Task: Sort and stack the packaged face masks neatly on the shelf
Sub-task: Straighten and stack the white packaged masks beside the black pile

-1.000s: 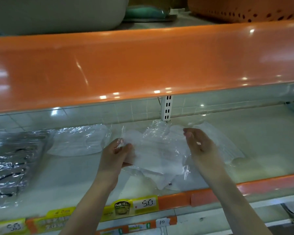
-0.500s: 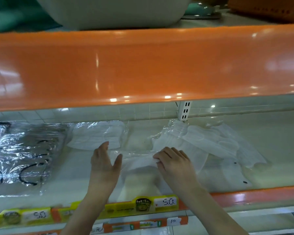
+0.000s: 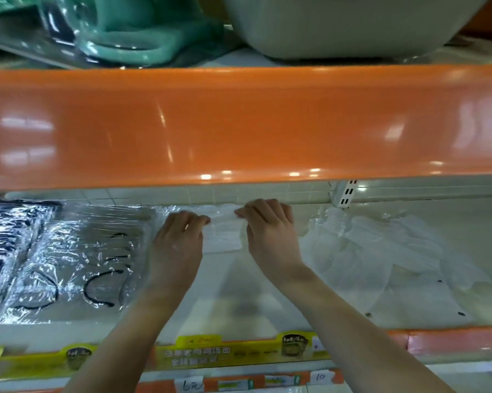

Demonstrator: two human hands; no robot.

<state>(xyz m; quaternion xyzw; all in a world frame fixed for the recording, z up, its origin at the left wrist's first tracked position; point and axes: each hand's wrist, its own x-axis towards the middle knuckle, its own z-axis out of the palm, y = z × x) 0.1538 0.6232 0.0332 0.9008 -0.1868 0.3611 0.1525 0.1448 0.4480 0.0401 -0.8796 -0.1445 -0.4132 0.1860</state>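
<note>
Both my hands are deep on the shelf (image 3: 239, 282), side by side on one white packaged face mask (image 3: 223, 235) near the back wall. My left hand (image 3: 179, 239) lies on its left edge with fingers curled down, and my right hand (image 3: 270, 231) covers its right edge, fingertips bent over the top of the wrapper; each seems to be pinching the plastic, though the blur leaves me unsure. Right of my hands, a loose heap of white packaged masks (image 3: 395, 251) sprawls across the shelf, overlapping at odd angles. On my left lie clear-wrapped packs with black ear loops (image 3: 77, 259), flat and side by side. Yellow price tags (image 3: 233, 353) run along the shelf's front edge. Above, an orange shelf lip (image 3: 244, 123) carries a teal plastic item (image 3: 131, 38) and a grey tub (image 3: 352, 24).
</note>
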